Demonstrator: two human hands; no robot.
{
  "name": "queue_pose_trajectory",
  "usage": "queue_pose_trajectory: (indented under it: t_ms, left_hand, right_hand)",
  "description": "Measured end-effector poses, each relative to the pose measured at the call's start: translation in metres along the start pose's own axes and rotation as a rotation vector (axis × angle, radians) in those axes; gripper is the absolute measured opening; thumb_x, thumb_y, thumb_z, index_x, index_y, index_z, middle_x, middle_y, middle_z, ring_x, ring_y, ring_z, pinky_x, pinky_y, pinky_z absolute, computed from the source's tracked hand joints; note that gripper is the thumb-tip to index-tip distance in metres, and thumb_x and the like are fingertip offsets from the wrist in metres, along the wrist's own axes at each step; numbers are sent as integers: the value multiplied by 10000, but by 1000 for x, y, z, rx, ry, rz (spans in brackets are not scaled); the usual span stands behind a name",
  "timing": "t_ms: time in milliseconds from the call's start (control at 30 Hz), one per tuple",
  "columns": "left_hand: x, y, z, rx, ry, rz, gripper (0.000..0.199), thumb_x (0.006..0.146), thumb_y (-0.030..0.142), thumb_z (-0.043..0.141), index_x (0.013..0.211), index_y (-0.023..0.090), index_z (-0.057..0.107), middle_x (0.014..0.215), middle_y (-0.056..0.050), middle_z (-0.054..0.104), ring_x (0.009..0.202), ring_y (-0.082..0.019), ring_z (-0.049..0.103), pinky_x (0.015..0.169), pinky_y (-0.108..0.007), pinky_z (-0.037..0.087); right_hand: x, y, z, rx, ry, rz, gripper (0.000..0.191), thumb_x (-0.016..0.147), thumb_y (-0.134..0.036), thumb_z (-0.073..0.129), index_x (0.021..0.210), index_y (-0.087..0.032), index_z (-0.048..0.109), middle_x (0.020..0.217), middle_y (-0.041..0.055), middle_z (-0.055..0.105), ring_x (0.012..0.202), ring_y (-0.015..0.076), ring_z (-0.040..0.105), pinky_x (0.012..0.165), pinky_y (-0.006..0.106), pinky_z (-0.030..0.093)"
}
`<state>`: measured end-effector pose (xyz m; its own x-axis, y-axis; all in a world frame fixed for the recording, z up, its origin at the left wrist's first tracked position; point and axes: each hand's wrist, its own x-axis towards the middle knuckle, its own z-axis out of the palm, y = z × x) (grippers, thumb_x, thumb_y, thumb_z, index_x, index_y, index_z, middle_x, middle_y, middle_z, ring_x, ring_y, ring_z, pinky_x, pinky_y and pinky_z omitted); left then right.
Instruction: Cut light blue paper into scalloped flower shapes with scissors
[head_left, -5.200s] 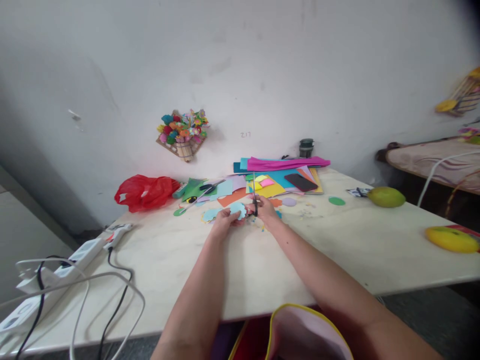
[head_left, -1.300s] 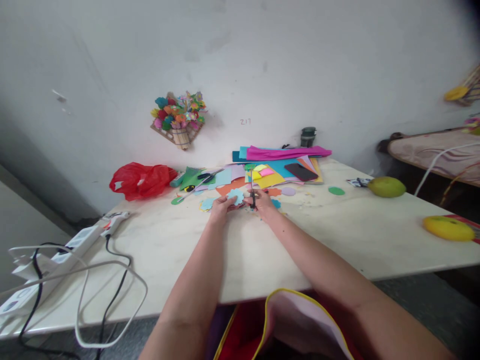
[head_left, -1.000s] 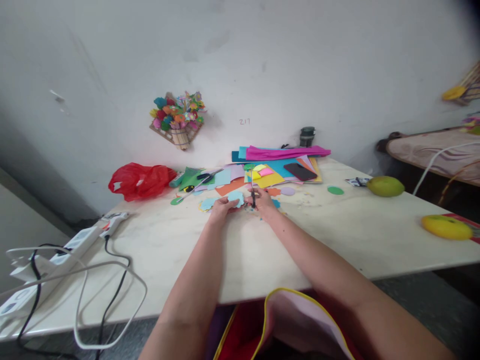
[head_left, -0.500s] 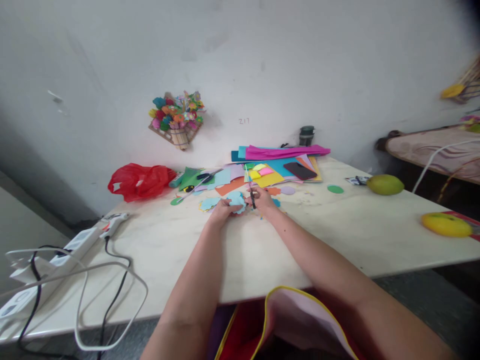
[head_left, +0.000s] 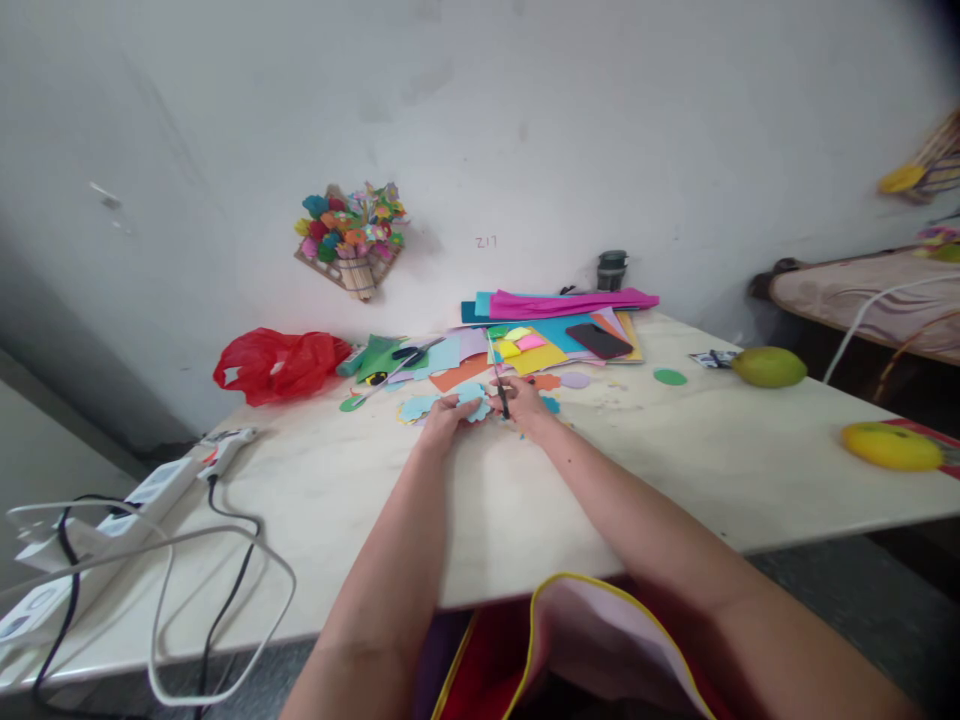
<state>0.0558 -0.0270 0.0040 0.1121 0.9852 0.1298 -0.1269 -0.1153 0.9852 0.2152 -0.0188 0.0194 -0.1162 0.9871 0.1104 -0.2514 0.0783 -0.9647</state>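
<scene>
My left hand (head_left: 445, 420) is closed on a light-blue scalloped paper piece (head_left: 474, 400), with its thumb on top. Small scissors with dark handles (head_left: 502, 400) are in my right hand (head_left: 523, 404), their thin blades pointing away from me, just right of the blue piece. More light-blue scalloped paper (head_left: 417, 407) lies left of my left hand. Beyond the hands lie an orange paper shape (head_left: 545, 381), a lilac oval (head_left: 575, 381) and yellow paper (head_left: 541, 349). Whether the blades touch the paper cannot be made out.
A red plastic bag (head_left: 281, 366) sits at the back left. Cables and a power strip (head_left: 120, 530) cover the left side. A phone (head_left: 600, 341) lies on stacked sheets. Two fruits, one green (head_left: 769, 367) and one yellow (head_left: 892, 446), are on the right.
The blue piece in my left hand has turned slightly and sits a little flatter. The scissors have shifted slightly, while both arms stay nearly in place.
</scene>
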Motion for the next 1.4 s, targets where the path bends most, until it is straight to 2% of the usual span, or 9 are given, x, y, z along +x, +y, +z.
queue_pose_trajectory:
  t_ms: [100, 267, 467, 567, 733, 867, 1133, 1400]
  left_hand:
    - [1, -1, 0, 49, 21, 18, 311, 569, 405, 788, 640, 124, 674, 601, -35, 637, 528, -130, 555, 546, -257, 432]
    - [-1, 3, 1, 23, 37, 21, 320, 549, 396, 802, 681, 133, 676, 619, -30, 645, 523, -122, 551, 526, -248, 429]
    - [-1, 5, 2, -14, 73, 17, 312, 522, 366, 818, 646, 132, 652, 546, -10, 607, 453, -95, 499, 463, -227, 362]
    - [-1, 6, 1, -47, 101, 16, 302, 507, 346, 824, 614, 133, 639, 542, -10, 608, 458, -96, 508, 466, -226, 360]
    - [2, 6, -1, -151, 138, 52, 290, 504, 314, 829, 635, 117, 660, 578, -23, 631, 500, -104, 542, 504, -228, 392]
    - [5, 4, -3, -243, 221, 65, 296, 479, 289, 838, 640, 112, 662, 585, -24, 636, 504, -102, 548, 495, -222, 391]
    - [8, 5, -3, -326, 259, 86, 283, 483, 247, 825, 662, 103, 660, 612, -32, 647, 496, -90, 538, 447, -205, 356]
    - [8, 3, -5, -370, 258, 46, 266, 495, 219, 821, 658, 107, 643, 635, -41, 657, 533, -106, 575, 499, -213, 418]
  right_hand:
    - [1, 1, 0, 4, 3, -14, 381, 468, -166, 731, 810, -181, 564, 484, -85, 550, 403, 78, 486, 401, 187, 357]
    - [2, 1, -1, 1, -4, -36, 376, 468, -142, 721, 804, -180, 558, 482, -90, 553, 404, 75, 489, 437, 202, 400]
    - [4, 4, -2, -54, -74, -13, 357, 515, -109, 718, 832, -177, 568, 512, -79, 568, 435, 79, 512, 455, 202, 423]
    - [4, 5, -4, -96, -105, 4, 343, 571, -140, 725, 874, -168, 567, 518, -69, 566, 432, 74, 505, 418, 177, 385]
    - [-1, 3, -8, -224, -232, 37, 271, 687, -332, 706, 862, -168, 578, 606, -17, 607, 431, 64, 490, 314, 147, 227]
    - [-7, -1, -8, -291, -318, 45, 264, 741, -395, 655, 855, -170, 579, 630, -6, 606, 447, 62, 496, 304, 141, 237]
    - [-5, 1, -9, -324, -425, 43, 181, 779, -322, 611, 863, -164, 580, 656, -2, 610, 463, 61, 521, 309, 137, 265]
    - [-7, -3, -8, -387, -416, 56, 149, 761, -264, 627, 865, -170, 575, 626, -21, 586, 445, 60, 501, 311, 139, 253]
